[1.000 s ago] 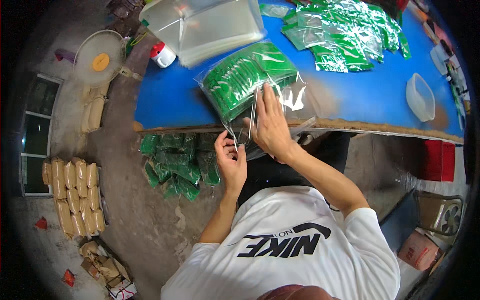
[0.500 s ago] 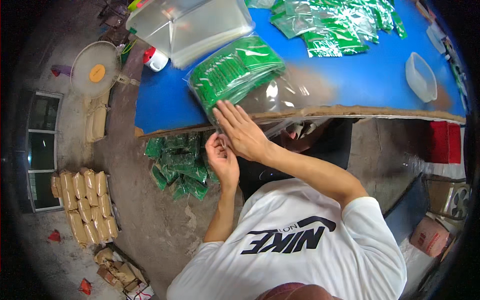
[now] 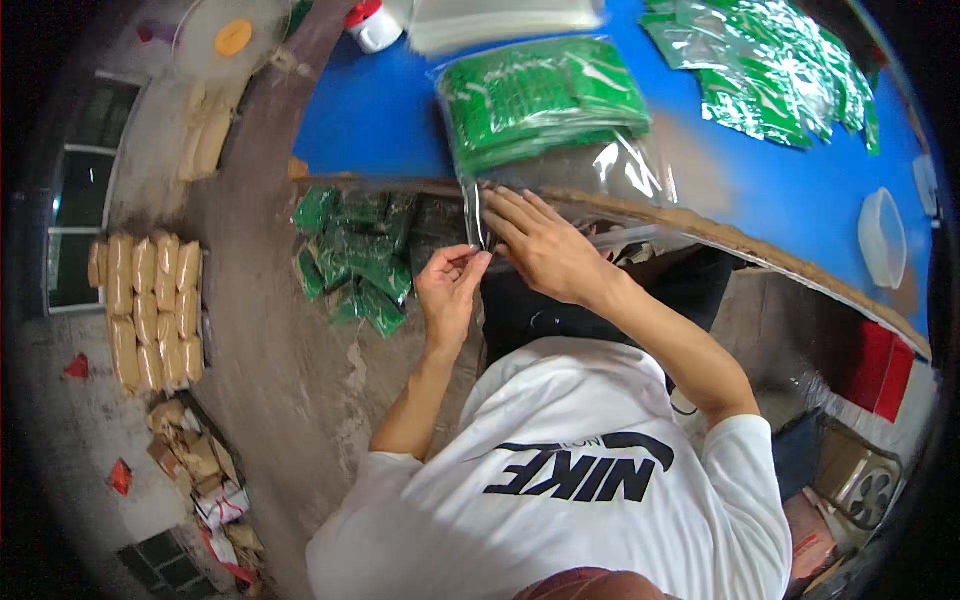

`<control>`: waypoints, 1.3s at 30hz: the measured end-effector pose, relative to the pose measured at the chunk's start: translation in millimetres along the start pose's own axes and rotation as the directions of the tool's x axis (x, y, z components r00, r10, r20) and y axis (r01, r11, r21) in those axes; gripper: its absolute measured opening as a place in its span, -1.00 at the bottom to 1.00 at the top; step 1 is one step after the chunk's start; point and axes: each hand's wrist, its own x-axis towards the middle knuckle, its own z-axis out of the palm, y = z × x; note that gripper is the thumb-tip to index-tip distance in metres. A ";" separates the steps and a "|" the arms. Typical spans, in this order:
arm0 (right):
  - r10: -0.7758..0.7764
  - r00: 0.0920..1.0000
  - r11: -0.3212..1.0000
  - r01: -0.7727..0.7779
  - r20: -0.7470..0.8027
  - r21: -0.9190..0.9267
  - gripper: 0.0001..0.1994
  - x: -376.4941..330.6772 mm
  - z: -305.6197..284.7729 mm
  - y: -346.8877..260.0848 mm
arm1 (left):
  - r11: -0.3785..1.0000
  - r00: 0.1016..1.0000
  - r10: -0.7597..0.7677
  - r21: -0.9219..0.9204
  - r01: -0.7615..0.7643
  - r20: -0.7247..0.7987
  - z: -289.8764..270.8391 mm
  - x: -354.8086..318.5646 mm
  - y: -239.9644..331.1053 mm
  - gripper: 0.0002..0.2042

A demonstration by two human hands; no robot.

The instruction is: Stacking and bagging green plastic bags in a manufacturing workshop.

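Left hand: our left hand (image 3: pixel 449 290) sits nearest us, just below the counter edge, its grip pinched together on the open lip of the clear bag (image 3: pixel 560 150).
Right hand: our right hand (image 3: pixel 540 245) lies flat on that same lip at the counter edge, fingers (image 3: pixel 505 215) spread and pressing the plastic rather than clamped round it.
Clear bag: it lies on the blue counter (image 3: pixel 380 120) straight ahead of us, stuffed with green packets; its mouth hangs over the near edge, touching both hands.
In the way: our right hand covers part of the bag's mouth, so we cannot tell how far the seam is closed.
Below the counter: a heap of green packs (image 3: pixel 350 260) lies on the floor just to the left of the left hand.
Floor, left: rows of tan packets (image 3: pixel 150 310) lie well apart from us, with scattered wrappers (image 3: pixel 200 470) nearer.
Counter, right: a clear plastic tub (image 3: pixel 882 238) stands near the edge.
Counter, far: loose green sachets (image 3: pixel 780 70) spread at the back right; a stack of clear bags (image 3: pixel 500 20) lies behind the filled one, beside a white bottle with a red cap (image 3: pixel 372 22).
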 end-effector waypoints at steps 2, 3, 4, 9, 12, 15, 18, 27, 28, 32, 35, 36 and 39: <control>-0.031 0.999 0.996 0.034 -0.032 0.087 -0.66 -8.5 -9.8 -12.6 | 0.999 1.000 -0.029 -0.030 0.029 0.006 -8.1 -4.0 1.2 -0.85; -0.031 0.999 0.995 0.033 -0.024 0.091 -0.66 -7.4 -14.1 -15.3 | 0.998 0.999 -0.044 -0.053 0.045 0.032 -11.4 -5.0 3.1 -0.83; 0.025 0.998 0.974 -0.036 0.052 0.222 -0.70 -5.9 -17.4 -17.8 | 0.996 0.997 -0.064 -0.059 0.066 0.032 -12.8 -8.0 7.9 -0.83; 0.045 0.999 0.912 -0.046 0.012 0.407 -0.85 2.5 -7.1 -19.3 | 0.991 0.996 -0.074 -0.106 0.079 0.046 -15.6 -13.3 11.7 -0.83; 0.043 0.998 0.908 -0.060 0.050 0.415 -0.85 4.6 -0.8 -18.9 | 0.994 0.996 -0.082 -0.069 0.083 0.023 -17.2 -16.1 13.4 -0.82; 0.082 0.984 0.908 -0.138 0.155 0.395 -0.84 4.7 -6.8 -20.0 | 0.992 0.995 -0.098 -0.073 0.099 0.014 -15.8 -19.2 14.3 -0.80; 0.103 0.987 0.902 -0.145 0.122 0.407 -0.83 7.4 -18.2 -22.8 | 0.993 0.995 -0.095 -0.074 0.095 0.009 -17.2 -20.4 13.8 -0.79; 0.011 0.994 0.911 -0.056 0.113 0.409 -0.85 7.6 -8.9 -10.9 | 0.992 0.996 -0.090 -0.084 0.090 0.007 -13.6 -19.9 16.2 -0.78; 0.019 0.994 0.912 -0.063 0.112 0.406 -0.85 7.5 -6.3 -10.5 | 0.992 0.994 -0.105 -0.071 0.107 0.023 -16.1 -20.1 13.5 -0.75; 0.031 0.982 0.911 -0.104 0.185 0.398 -0.85 8.4 -16.6 -11.3 | 1.000 0.999 -0.018 0.010 0.018 0.041 -14.7 -11.0 25.2 -0.59; 0.095 0.971 0.908 -0.175 0.219 0.381 -0.82 6.1 -20.3 -8.9 | 0.983 0.976 0.184 0.003 -0.186 0.118 8.2 65.7 70.4 -0.41; 0.097 0.976 0.931 -0.158 0.194 0.329 -0.83 8.2 -22.7 -13.8 | 0.958 0.947 0.227 0.121 -0.258 0.227 27.9 86.2 91.8 -0.33; 0.056 0.994 0.947 -0.083 0.096 0.310 -0.83 3.7 -18.6 -17.0 | 0.809 0.921 0.207 0.472 -0.352 0.331 75.3 155.6 75.7 -0.13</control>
